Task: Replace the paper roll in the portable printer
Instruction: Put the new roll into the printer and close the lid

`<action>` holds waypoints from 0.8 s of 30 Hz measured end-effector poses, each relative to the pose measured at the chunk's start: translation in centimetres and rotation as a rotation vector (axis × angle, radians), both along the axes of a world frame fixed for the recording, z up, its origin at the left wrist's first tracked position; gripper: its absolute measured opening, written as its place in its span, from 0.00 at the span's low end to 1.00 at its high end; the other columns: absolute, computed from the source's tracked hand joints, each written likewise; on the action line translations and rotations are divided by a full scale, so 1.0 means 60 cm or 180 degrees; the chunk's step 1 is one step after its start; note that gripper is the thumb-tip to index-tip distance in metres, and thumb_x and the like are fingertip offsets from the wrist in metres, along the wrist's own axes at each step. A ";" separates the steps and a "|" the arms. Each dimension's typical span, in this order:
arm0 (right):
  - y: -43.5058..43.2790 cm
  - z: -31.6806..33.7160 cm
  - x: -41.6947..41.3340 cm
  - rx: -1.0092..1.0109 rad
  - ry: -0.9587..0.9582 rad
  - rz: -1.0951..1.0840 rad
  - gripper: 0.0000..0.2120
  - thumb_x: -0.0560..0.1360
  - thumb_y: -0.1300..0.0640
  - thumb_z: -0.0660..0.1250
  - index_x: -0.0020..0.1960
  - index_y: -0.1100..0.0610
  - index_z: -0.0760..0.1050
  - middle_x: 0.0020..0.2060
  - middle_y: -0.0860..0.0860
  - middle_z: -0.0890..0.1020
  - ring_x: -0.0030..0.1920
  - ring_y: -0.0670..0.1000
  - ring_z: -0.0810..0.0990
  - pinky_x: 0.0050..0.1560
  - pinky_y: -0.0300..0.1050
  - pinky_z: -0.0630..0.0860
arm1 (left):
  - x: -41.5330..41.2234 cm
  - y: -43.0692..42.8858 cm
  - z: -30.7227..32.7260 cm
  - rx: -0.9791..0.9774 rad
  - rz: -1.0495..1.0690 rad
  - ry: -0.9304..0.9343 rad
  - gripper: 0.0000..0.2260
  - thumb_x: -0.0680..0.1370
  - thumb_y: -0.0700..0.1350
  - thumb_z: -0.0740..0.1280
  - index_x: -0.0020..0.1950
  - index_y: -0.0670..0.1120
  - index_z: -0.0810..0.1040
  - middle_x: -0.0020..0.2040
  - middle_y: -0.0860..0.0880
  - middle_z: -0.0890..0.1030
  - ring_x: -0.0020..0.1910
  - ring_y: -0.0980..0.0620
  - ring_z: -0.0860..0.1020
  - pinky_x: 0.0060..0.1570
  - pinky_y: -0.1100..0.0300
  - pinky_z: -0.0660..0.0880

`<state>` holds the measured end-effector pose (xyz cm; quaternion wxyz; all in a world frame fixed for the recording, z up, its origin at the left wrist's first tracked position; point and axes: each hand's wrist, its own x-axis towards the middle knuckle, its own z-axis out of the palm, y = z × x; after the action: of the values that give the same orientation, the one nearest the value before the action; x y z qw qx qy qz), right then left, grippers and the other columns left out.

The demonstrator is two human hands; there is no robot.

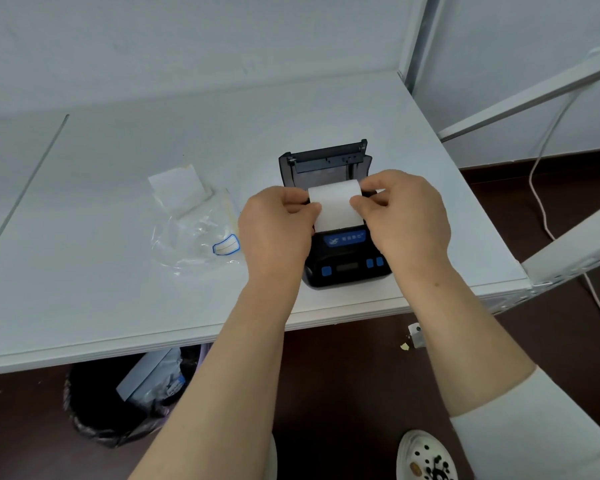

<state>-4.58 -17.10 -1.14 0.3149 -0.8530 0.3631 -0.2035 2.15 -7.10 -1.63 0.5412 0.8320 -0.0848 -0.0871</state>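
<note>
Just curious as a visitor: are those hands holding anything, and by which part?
Both pinch the white paper strip over the open black portable printer: left hand at its left edge, right hand at its right edge.

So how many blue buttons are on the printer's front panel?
3 blue buttons: one left of the small display, two side by side right of it. The left hand may hide more.

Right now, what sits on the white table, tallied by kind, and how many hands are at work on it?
portable printer: 1
paper roll: 1
clear plastic bag: 1
white paper piece: 1
hands, left hand and right hand, both pinching the paper roll: 2
Total: 6
</note>
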 end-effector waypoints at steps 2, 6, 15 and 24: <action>0.004 -0.002 0.000 -0.0155 0.0206 0.0137 0.17 0.76 0.54 0.63 0.64 0.46 0.71 0.53 0.50 0.82 0.53 0.55 0.79 0.44 0.45 0.73 | -0.001 0.005 -0.001 0.0065 -0.0044 -0.0051 0.15 0.72 0.41 0.70 0.57 0.51 0.78 0.33 0.54 0.80 0.37 0.49 0.80 0.47 0.50 0.79; 0.010 -0.001 -0.001 -0.0493 0.0483 0.0273 0.11 0.77 0.57 0.60 0.56 0.52 0.78 0.51 0.52 0.83 0.51 0.56 0.79 0.45 0.49 0.77 | 0.000 0.009 -0.003 0.0239 -0.0225 -0.0216 0.21 0.73 0.39 0.68 0.64 0.52 0.76 0.31 0.55 0.78 0.40 0.47 0.80 0.48 0.49 0.79; 0.020 0.005 0.007 -0.0711 0.0996 0.0424 0.12 0.75 0.57 0.56 0.45 0.55 0.78 0.36 0.52 0.79 0.38 0.56 0.74 0.29 0.38 0.62 | -0.007 0.009 -0.003 0.0808 -0.0363 -0.0606 0.11 0.75 0.41 0.65 0.54 0.49 0.83 0.53 0.48 0.84 0.53 0.46 0.80 0.52 0.55 0.76; 0.016 0.028 0.002 -0.0095 0.1179 0.0661 0.10 0.71 0.59 0.60 0.49 0.53 0.78 0.43 0.51 0.80 0.46 0.56 0.77 0.38 0.42 0.70 | -0.012 0.007 0.005 0.1618 -0.0790 -0.0895 0.10 0.71 0.39 0.58 0.41 0.41 0.79 0.38 0.42 0.77 0.39 0.41 0.74 0.33 0.56 0.70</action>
<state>-4.48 -16.13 0.56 0.2494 -0.9132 0.3220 -0.0150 1.43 -6.68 -1.30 0.2841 0.9279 -0.2351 -0.0550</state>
